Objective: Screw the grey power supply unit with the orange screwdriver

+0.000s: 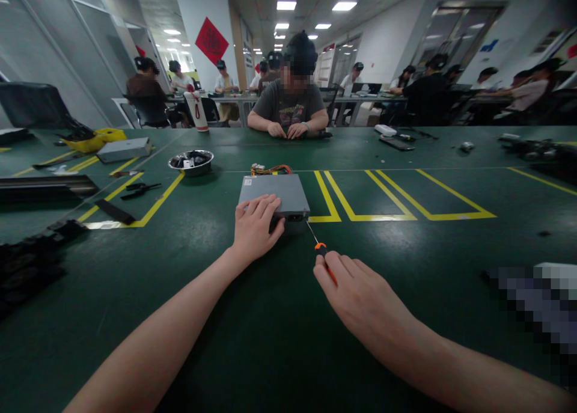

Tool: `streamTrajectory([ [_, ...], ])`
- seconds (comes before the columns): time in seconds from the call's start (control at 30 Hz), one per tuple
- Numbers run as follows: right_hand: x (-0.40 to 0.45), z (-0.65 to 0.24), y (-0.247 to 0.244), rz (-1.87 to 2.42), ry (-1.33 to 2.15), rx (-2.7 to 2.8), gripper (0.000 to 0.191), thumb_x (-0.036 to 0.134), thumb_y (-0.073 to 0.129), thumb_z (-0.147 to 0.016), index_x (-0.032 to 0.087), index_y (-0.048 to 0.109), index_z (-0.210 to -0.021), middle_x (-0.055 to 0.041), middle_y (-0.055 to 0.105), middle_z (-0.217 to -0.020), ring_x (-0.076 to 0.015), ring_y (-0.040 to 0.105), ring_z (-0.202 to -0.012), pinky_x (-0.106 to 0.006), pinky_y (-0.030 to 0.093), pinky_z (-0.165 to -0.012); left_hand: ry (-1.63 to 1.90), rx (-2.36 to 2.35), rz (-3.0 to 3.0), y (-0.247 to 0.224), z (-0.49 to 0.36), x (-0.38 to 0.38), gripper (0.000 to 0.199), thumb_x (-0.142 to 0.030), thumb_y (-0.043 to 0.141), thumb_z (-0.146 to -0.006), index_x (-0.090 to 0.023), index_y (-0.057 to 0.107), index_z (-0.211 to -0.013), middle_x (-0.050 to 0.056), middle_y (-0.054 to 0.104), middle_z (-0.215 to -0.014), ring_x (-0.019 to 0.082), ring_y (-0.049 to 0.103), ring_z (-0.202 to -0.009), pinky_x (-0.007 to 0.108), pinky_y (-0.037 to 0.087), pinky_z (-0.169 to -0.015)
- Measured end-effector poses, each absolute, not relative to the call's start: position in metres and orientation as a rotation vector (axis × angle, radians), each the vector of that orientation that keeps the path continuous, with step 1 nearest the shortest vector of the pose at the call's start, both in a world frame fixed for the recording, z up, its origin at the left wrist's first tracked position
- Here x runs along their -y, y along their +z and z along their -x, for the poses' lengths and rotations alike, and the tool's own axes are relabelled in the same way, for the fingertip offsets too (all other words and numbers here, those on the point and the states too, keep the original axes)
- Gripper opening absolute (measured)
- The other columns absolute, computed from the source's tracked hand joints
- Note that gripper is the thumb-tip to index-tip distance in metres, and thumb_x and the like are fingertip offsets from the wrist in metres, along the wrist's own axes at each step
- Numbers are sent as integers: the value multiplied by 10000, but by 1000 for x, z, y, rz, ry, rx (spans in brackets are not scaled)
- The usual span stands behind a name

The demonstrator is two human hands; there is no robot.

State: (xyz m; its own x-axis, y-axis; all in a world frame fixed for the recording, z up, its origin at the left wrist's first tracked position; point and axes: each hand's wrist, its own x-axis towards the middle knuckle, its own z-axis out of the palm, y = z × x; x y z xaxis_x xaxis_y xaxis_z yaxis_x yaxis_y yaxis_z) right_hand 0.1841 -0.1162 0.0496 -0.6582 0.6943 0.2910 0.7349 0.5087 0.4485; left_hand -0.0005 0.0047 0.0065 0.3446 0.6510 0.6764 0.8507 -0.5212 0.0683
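A grey metal computer power supply (292,190) lies on the green table, with a bundle of coloured wires (282,169) coming out of its far side. My left hand (256,223) grips its near left part, fingers over the top and thumb against the front face. In my right hand (360,287) is a screwdriver (320,249) with an orange and black handle. Its thin shaft points away from me, and the tip meets or nearly meets the near right corner of the power supply; exact contact is too small to tell.
Left of the power supply stands a metal bowl (191,162) of dark parts. Farther left are another grey metal box (125,149), a yellow tray (94,139) and black parts (31,263). Opposite me sits a person (288,100). Yellow tape (378,218) marks the table.
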Motion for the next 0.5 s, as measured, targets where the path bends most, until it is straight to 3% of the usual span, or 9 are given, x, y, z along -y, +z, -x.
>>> streamTrajectory([
  [0.2,113,-180,43,1227,-716,2732,239,116,597,-689,144,609,-927,-81,606,-907,-197,570,-784,-310,485,-660,-953,1339,2326,8,1,-3,314,-329,461,-846,-229,502,-1141,47,556,-1230,218,461,-1155,407,257,-948],
  [0.27,112,-182,46,1323,-597,2659,243,263,616,-739,150,592,-953,-81,598,-903,-190,568,-748,-314,477,-641,-956,1338,2328,8,2,-3,314,-326,465,-845,-229,504,-1141,43,556,-1230,216,463,-1154,405,258,-949],
  [0.37,113,-185,52,1485,-369,2470,487,524,472,-807,115,535,-1065,-94,598,-866,-173,566,-667,-293,458,-569,-960,1339,2334,9,2,-3,316,-322,465,-844,-229,504,-1144,44,557,-1229,220,463,-1157,405,262,-945],
  [0.5,116,-190,60,1713,-73,2280,389,390,324,-903,103,471,-1121,-49,597,-750,-119,534,-536,-230,403,-473,-974,1344,2342,9,1,-2,316,-321,462,-844,-234,506,-1144,49,557,-1228,229,460,-1163,407,260,-948],
])
